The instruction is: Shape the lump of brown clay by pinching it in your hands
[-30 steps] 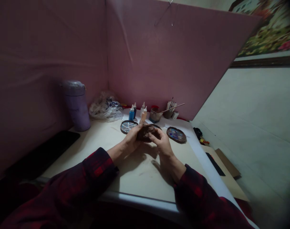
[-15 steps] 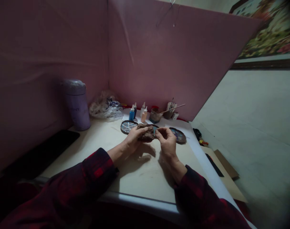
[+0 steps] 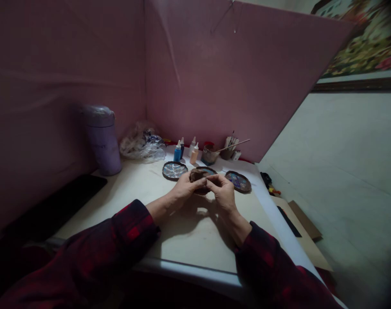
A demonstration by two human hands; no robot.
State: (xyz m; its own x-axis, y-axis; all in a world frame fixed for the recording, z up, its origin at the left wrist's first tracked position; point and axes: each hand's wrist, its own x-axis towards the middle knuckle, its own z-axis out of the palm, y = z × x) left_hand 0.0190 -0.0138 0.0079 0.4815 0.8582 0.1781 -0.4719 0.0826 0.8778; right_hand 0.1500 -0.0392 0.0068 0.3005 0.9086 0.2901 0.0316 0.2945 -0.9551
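Observation:
A lump of brown clay [image 3: 196,175] is held just above the tabletop, near the middle of the view. My left hand [image 3: 181,191] is closed around its left and near side, thumb in front. From the right, my right hand [image 3: 226,195] pinches the near edge of the same lump, its fingertips meeting the left thumb. Part of the clay is hidden behind the fingers. Just beyond lie three flat dark-rimmed pieces: a blue one with white lines [image 3: 174,171], a half-covered middle one [image 3: 210,170] and a bluish-purple one [image 3: 238,181].
Small paint bottles [image 3: 194,155] stand behind the pieces. Beside them are a cup with a brush across it [image 3: 209,155] and a holder of pens [image 3: 230,148]. At left are a crumpled plastic bag [image 3: 142,143], a purple tumbler [image 3: 103,143] and a dark flat object [image 3: 60,204].
My right hand has moved slightly left, its fingertips now meeting the left thumb. The clay has turned in my left hand and is more covered by the fingers.

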